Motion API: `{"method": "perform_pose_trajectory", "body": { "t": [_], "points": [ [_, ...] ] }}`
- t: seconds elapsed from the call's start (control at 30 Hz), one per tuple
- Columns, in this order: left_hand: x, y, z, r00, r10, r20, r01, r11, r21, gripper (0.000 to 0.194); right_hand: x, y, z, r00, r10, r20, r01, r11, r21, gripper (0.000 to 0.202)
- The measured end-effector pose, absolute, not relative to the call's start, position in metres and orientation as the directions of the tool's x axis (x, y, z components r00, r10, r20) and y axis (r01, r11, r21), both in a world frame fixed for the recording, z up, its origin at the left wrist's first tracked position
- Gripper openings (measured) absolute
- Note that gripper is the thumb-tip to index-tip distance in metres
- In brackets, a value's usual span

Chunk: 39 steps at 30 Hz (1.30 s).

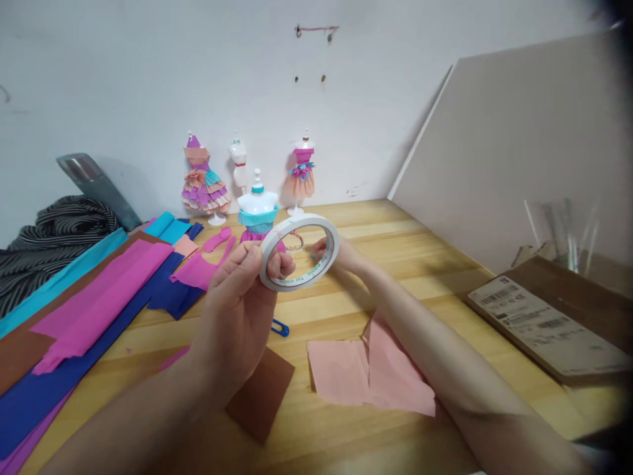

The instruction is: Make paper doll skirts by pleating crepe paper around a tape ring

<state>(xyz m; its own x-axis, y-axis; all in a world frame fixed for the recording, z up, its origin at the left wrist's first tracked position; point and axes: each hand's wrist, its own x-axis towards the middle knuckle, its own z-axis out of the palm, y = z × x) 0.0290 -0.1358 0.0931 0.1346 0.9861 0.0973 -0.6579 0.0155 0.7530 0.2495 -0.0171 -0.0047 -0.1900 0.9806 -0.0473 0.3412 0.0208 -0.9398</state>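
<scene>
My left hand (242,297) is closed around the left side of a white roll of tape (299,285), held upright with its opening facing me. Green lettering runs along the roll's inner wall. Behind it, my right hand (341,254) is low over the table, partly covered by the roll. Its fingertips show through the opening and look drawn together; what they hold, if anything, I cannot make out. A small mannequin (258,206) wrapped in teal and magenta paper stands just behind the roll. Near my right fingertips, a thin ring-shaped item (295,243) shows through the opening.
Pink paper pieces (341,373), a brown square (262,396) and a blue clip (280,328) lie on the wooden table (395,231). Coloured crepe strips (103,290) and pink scissors (217,241) are left. Dressed mannequins (202,178) stand behind; a cardboard package (544,323) is right.
</scene>
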Motion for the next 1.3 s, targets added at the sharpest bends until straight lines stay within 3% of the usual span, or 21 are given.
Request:
{"method": "perform_pose_trajectory", "body": {
  "t": [0.13,0.3,0.4,0.53,0.73,1.07,1.17,1.3],
  "points": [
    [0.032,-0.131,0.086,0.184,0.977,0.109,-0.602,0.025,0.798,0.022,0.267,-0.032,0.040,-0.059,0.992,0.115,0.275,0.127,-0.953,0.034],
    [0.038,-0.125,0.071,0.287,0.958,0.012,-0.441,0.121,0.889,0.024,0.249,-0.084,0.086,-0.237,0.914,0.330,0.204,0.379,-0.903,0.049],
    [0.042,-0.123,0.064,0.279,0.960,-0.007,-0.318,0.099,0.943,0.022,0.228,-0.103,0.092,-0.288,0.917,0.277,0.235,0.348,-0.908,0.055],
    [0.044,-0.121,0.059,0.288,0.957,0.017,-0.221,0.050,0.974,0.022,0.207,-0.108,0.085,-0.280,0.932,0.230,0.247,0.301,-0.921,0.048],
    [0.043,-0.119,0.059,0.376,0.925,0.060,-0.331,0.074,0.941,0.023,0.195,-0.100,0.072,-0.197,0.948,0.250,-0.034,0.249,-0.968,0.056],
    [0.052,-0.110,0.041,0.426,0.880,0.208,-0.556,0.073,0.828,0.044,0.194,-0.095,0.069,-0.028,0.945,0.326,-0.222,0.312,-0.924,0.066],
    [0.048,-0.106,0.039,0.415,0.844,0.341,-0.612,-0.019,0.791,0.061,0.200,-0.089,0.072,0.122,0.941,0.315,-0.355,0.337,-0.872,0.059],
    [0.041,-0.102,0.034,0.375,0.814,0.444,-0.545,-0.194,0.816,0.044,0.209,-0.084,0.078,0.144,0.929,0.340,-0.464,0.367,-0.806,0.057]
  ]
}}
